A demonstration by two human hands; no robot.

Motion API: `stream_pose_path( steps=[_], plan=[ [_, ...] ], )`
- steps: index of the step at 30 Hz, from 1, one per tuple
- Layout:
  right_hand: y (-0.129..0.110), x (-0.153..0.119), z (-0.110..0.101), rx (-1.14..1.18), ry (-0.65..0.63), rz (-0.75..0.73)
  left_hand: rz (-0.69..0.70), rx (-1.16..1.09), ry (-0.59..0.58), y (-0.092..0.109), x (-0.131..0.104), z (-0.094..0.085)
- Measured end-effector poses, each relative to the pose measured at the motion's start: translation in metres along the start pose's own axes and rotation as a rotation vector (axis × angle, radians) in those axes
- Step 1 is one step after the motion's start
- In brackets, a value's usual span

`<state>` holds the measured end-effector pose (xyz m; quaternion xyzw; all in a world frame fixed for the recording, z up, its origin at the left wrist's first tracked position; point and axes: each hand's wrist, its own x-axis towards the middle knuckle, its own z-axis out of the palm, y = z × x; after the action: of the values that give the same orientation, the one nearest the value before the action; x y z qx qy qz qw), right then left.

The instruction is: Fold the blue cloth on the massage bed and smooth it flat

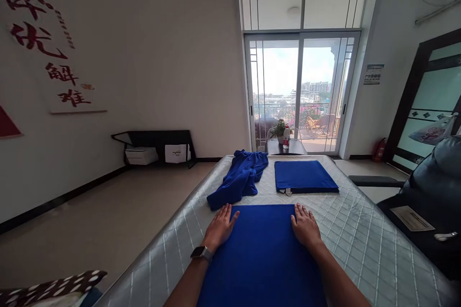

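A blue cloth (264, 254) lies flat and smooth on the quilted mattress (363, 235) right in front of me. My left hand (220, 226) rests open on its far left corner, fingers stretched forward; a watch is on that wrist. On the far right corner lies my right hand (305, 224), also open and flat. Just beyond the left hand is a crumpled blue cloth (241, 177), close to the flat one. A neatly folded blue stack (305, 176) with white tags at its near edge sits farther back on the right.
Behind the mattress stands a small dark table (295, 147) with a potted plant (280, 129) and a bottle (286, 138). A black chair (437, 187) is close on the right. A black bench (158, 144) stands by the left wall, and a spotted cushion (68, 282) is at lower left.
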<state>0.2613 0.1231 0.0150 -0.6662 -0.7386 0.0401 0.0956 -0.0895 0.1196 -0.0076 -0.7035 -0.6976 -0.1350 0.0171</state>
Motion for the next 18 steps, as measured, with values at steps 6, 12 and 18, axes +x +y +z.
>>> stream_pose_path(
  steps=[6, 12, 18],
  plan=[
    [0.003, -0.002, 0.002, 0.054, 0.019, 0.004, 0.044, 0.100, 0.126, 0.026, -0.007, -0.011],
    [0.004, -0.003, 0.001, 0.120, 0.035, 0.012, 0.414, -0.045, 0.065, 0.151, -0.003, -0.009],
    [0.012, -0.005, 0.008, 0.135, 0.029, -0.074, 0.513, -0.318, -0.075, 0.251, 0.008, 0.010]
  ],
)
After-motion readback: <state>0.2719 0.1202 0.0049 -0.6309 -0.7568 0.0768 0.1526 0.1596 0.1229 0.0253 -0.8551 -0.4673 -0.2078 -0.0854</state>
